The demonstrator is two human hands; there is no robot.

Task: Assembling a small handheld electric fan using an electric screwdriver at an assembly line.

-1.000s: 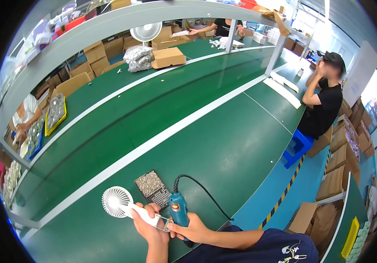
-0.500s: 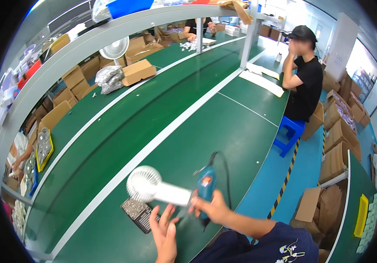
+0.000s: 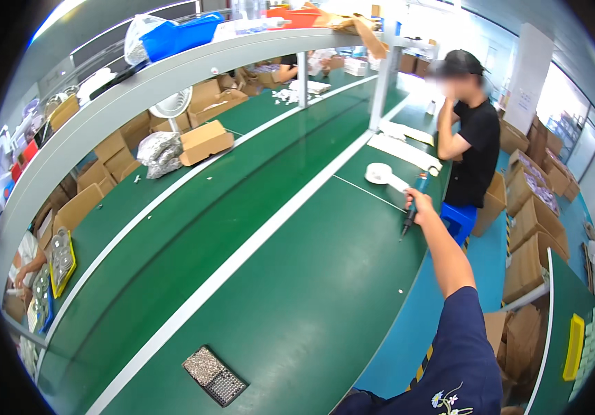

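While the right arm extends toward the far end of the bench (image 3: 297,297), the right hand (image 3: 418,206) is closed around a teal electric screwdriver (image 3: 421,183), tip angled toward the near end. The fingers also meet the handle end of a white handheld fan (image 3: 379,173). The fan is at the far part of the bench, nearer the right edge, with its head directed toward the left rail (image 3: 242,245); whether it touches the surface cannot be determined. The left hand is out of view; its state cannot be determined. A black parts tray (image 3: 228,388) lies at the near end, near the left rail, its far section filled with small metallic parts. White strips (image 3: 404,151) lie beyond the fan. A person (image 3: 476,149) sits at the right edge on a blue stool (image 3: 458,220).
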